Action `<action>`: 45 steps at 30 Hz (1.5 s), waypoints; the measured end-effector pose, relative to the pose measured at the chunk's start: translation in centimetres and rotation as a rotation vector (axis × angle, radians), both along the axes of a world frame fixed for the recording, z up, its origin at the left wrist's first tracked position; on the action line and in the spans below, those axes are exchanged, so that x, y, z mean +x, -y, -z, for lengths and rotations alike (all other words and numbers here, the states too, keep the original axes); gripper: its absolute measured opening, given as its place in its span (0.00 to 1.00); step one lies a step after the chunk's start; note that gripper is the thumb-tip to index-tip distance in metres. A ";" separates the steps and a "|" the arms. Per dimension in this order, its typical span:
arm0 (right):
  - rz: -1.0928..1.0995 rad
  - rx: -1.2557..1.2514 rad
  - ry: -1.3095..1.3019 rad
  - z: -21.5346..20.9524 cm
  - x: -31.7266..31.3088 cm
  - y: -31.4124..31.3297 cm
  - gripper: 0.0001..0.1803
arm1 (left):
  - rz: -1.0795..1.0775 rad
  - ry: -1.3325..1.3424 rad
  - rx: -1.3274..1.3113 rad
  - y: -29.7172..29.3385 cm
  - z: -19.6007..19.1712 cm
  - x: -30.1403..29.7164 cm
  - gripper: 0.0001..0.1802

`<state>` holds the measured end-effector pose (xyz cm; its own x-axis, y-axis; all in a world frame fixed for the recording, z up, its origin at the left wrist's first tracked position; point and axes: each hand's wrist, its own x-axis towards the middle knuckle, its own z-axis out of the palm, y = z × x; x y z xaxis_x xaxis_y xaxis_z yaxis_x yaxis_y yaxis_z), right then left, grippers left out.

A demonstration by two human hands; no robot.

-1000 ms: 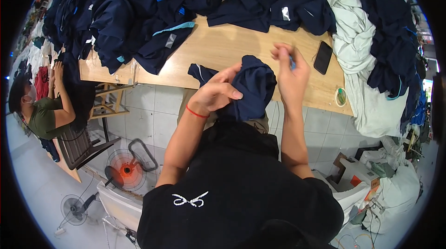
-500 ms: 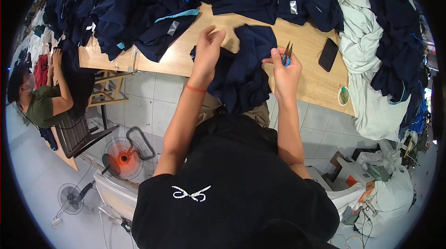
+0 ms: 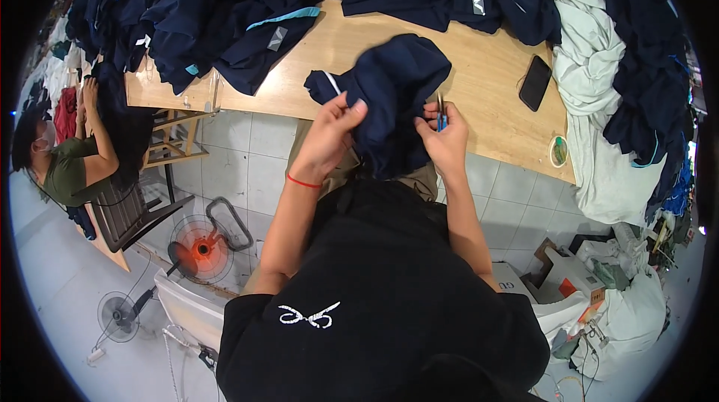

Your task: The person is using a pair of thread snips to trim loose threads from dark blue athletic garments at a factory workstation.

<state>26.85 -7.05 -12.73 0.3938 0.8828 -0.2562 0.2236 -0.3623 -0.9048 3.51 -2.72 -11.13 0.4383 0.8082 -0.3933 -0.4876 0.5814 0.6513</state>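
Note:
A crumpled navy garment (image 3: pixel 397 72) hangs over the table's near edge and down to my lap. My left hand (image 3: pixel 328 132), with a red band at the wrist, is closed on the garment's left part, where a white strip shows. At its right side, my right hand (image 3: pixel 447 140) grips blue-handled thread snips (image 3: pixel 442 119) with the dark blades pointing away from me. My right fingertips also touch the cloth. The parts of the fingers behind the fabric are hidden.
Navy garments (image 3: pixel 187 5) pile along the back of the wooden table (image 3: pixel 487 80). A black phone (image 3: pixel 535 83), a small round container (image 3: pixel 559 151) and pale cloth (image 3: pixel 588 50) lie at right. Floor fans (image 3: pixel 201 250) and a seated person (image 3: pixel 71 155) are at left.
Both hands have moved nearer to me. My left hand, earlier raised with fingers apart, has closed on the garment. The snips have come down beside the cloth, which has bunched and turned.

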 end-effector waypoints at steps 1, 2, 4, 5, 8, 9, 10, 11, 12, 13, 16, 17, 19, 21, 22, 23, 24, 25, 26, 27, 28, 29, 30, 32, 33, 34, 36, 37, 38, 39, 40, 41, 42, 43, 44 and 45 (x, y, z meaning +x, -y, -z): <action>-0.003 0.006 -0.005 -0.1 0.4 0.0 0.15 | -0.021 0.152 -0.088 -0.5 -0.3 -0.8 0.20; 0.092 0.038 -0.139 -0.4 1.0 -0.1 0.14 | -0.031 0.145 -0.082 -0.6 -0.8 -1.1 0.20; 0.242 0.120 -0.245 -1.3 3.5 -0.2 0.14 | -0.246 0.441 -0.240 -0.6 -2.0 -1.3 0.25; 0.296 0.170 -0.221 -1.9 4.8 -0.4 0.14 | -0.254 0.438 -0.233 -0.6 -1.9 -1.4 0.25; 0.283 0.148 0.274 -5.8 6.2 -1.6 0.14 | -0.249 0.582 -0.170 -0.3 -1.6 -1.4 0.28; 0.274 0.150 0.271 -6.7 5.9 -1.6 0.14 | -0.219 0.609 -0.159 -0.3 -2.0 -1.2 0.28; 0.145 0.177 0.293 -7.7 5.1 -1.2 0.15 | -0.189 0.636 -0.149 -0.3 -2.5 -1.0 0.28; 0.022 0.204 0.322 -8.4 4.3 -1.0 0.16 | -0.191 0.642 -0.146 -0.5 -3.2 -0.6 0.28; -0.117 0.326 0.197 -8.8 3.0 -1.0 0.16 | -0.172 0.545 -0.058 -0.5 -4.0 -0.3 0.29; -0.254 0.444 0.070 -9.1 1.4 -1.0 0.16 | -0.153 0.448 0.029 -0.4 -4.7 0.0 0.33; -0.346 0.358 -0.080 -7.6 -2.0 -1.5 0.13 | -0.113 0.353 0.215 -0.2 -6.2 0.5 0.44; -0.342 0.342 -0.059 -6.5 -2.6 -1.9 0.12 | -0.113 0.356 0.216 -0.1 -6.5 0.6 0.44; -0.338 0.327 -0.037 -5.5 -2.1 -1.8 0.11 | -0.087 0.069 0.332 0.1 -7.1 0.7 0.53; -0.210 0.314 -0.222 -7.2 -1.3 -1.5 0.08 | -0.163 -0.056 0.326 0.3 -7.5 0.5 0.51; -0.257 0.425 -0.141 -7.2 -0.3 -1.6 0.04 | -0.094 -0.275 0.414 0.3 -7.0 0.0 0.49; -0.255 0.423 -0.146 -8.1 -0.4 -1.5 0.04 | -0.018 -0.496 0.500 0.2 -6.7 -0.3 0.47; -0.250 0.419 -0.150 -9.8 -0.5 -1.3 0.03 | -0.017 -0.496 0.497 0.4 -6.7 0.1 0.47; -0.244 0.415 -0.154 -11.0 -0.7 -1.2 0.03 | -0.121 -0.696 0.552 0.7 -6.7 0.9 0.40; -0.245 0.412 -0.077 -11.3 -0.9 -1.0 0.03 | -0.223 -0.892 0.608 0.9 -6.8 1.5 0.33; -0.240 0.411 -0.074 -11.4 -0.9 -1.1 0.03 | -0.218 -0.889 0.609 0.8 -6.8 1.4 0.33; -0.220 0.436 0.040 -11.4 -0.8 -1.4 0.04 | -0.106 -0.894 0.689 0.8 -6.8 0.9 0.24; -0.203 0.461 0.152 -11.3 -0.7 -1.9 0.04 | 0.004 -0.898 0.767 0.8 -6.8 0.6 0.17; -0.194 0.566 0.327 -10.9 -0.2 -2.9 0.07 | 0.141 -0.755 0.664 0.4 -8.4 0.6 0.08; -0.197 0.579 0.357 -10.1 -0.5 -4.7 0.08 | 0.233 -0.523 0.516 0.4 -7.5 0.3 0.08; -0.204 0.596 0.384 -9.8 -0.7 -5.4 0.09 | 0.313 -0.296 0.369 0.3 -7.4 0.1 0.07; -0.229 0.573 0.378 -9.5 -0.9 -5.8 0.07 | 0.270 -0.255 0.339 0.4 -7.4 0.4 0.06; -0.226 0.550 0.331 -8.6 -1.1 -6.3 0.06 | 0.236 -0.219 0.301 0.1 -6.8 -0.1 0.07; -0.217 0.523 0.284 -8.2 -1.1 -6.4 0.06 | 0.208 -0.181 0.262 0.0 -6.4 -0.3 0.09; -0.222 0.523 0.281 -7.6 -0.9 -6.3 0.06 | 0.203 -0.183 0.260 0.0 -6.1 -0.6 0.09; -0.161 0.524 0.257 -7.0 -0.5 -6.2 0.06 | 0.065 -0.145 0.222 0.0 -5.8 -0.8 0.13; -0.098 0.525 0.233 -6.5 0.0 -6.1 0.07 | -0.071 -0.107 0.183 -0.1 -5.5 -1.0 0.17; -0.101 0.521 0.231 -6.3 0.4 -5.9 0.07 | -0.215 0.006 0.132 -0.9 -5.2 -1.3 0.23; -0.005 0.435 0.120 -6.1 1.0 -5.6 0.08 | -0.374 -0.037 0.171 -1.8 -5.3 -1.3 0.24; 0.091 0.347 0.011 -5.8 1.8 -5.1 0.08 | -0.533 -0.082 0.211 -2.4 -5.5 -1.2 0.25; 0.047 0.259 0.025 -4.9 3.3 -4.3 0.11 | -0.491 -0.242 0.218 -2.4 -4.3 -2.0 0.27; 0.048 0.259 0.027 -4.5 4.0 -3.4 0.11 | -0.490 -0.239 0.218 -1.9 -2.3 -2.5 0.27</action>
<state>30.82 -3.63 -8.22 0.4409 0.8975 -0.0127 0.2373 -0.1302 -0.9627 0.99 -0.83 -8.83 -0.0872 0.9675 -0.2373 -0.4906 0.1656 0.8555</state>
